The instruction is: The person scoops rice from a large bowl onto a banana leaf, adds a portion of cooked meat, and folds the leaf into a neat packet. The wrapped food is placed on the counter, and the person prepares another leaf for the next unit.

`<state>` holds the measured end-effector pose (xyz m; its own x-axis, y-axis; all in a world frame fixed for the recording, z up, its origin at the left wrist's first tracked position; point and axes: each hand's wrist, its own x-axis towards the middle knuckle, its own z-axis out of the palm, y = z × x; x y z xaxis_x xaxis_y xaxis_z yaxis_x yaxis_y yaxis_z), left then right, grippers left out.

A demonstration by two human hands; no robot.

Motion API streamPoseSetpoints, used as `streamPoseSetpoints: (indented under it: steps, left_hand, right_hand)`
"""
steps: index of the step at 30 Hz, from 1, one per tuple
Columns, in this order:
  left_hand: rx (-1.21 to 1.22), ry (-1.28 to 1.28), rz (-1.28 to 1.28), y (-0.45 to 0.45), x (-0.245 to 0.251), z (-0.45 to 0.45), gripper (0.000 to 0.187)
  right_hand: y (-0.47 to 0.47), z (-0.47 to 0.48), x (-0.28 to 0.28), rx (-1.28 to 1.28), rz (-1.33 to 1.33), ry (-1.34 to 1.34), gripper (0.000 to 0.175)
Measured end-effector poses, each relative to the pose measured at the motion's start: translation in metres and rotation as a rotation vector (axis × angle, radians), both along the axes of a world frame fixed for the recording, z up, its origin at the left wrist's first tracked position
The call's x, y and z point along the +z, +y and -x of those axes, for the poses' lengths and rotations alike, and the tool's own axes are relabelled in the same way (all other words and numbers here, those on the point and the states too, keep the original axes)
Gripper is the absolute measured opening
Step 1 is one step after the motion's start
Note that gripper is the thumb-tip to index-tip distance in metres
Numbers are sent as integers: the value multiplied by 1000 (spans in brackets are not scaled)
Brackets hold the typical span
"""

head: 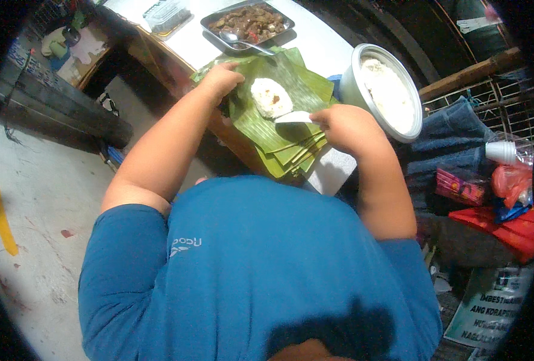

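Observation:
A mound of white rice point(271, 95) with a small brown patch on top lies on a stack of green banana leaves point(294, 74). In my right hand point(348, 128) is a white spoon or paddle point(294, 118), its blade against the lower edge of the rice. My left hand point(224, 81) rests at the left edge of the leaves, fingers bent; whether it grips a leaf I cannot tell. Behind the leaves stands a metal tray point(204, 28) of brown cooked food, a metal spoon point(249, 43) lying across its rim. A tub point(355, 85) of rice is at the right.
On the white tabletop point(325, 34), a clear plastic container point(165, 18) stands at the far left. Right of the table, denim cloth point(452, 131), white plastic cups point(502, 152) and plastic bags point(513, 182) are by a wire rack point(502, 97). A metal post or beam point(68, 99) is at left.

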<state>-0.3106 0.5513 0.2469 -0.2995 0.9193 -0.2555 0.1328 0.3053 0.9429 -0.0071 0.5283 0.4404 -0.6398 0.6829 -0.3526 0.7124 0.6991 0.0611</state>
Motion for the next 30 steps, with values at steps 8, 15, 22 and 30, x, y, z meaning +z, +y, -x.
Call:
streamPoseSetpoints:
  steps: [8, 15, 22, 30]
  left_hand:
    - [-207, 406, 27, -4, 34, -13, 57]
    - [-341, 169, -80, 1, 32, -15, 78]
    - [-441, -33, -78, -5, 26, -23, 83]
    - [-298, -177, -280, -12, 7, -14, 78]
  right_hand:
    - [-14, -65, -17, -416, 114, 363, 36]
    - [-43, -62, -35, 7, -200, 249, 36]
    - [-23, -40, -39, 219, -331, 250, 35]
    - [-16, -39, -27, 171, -287, 206, 34]
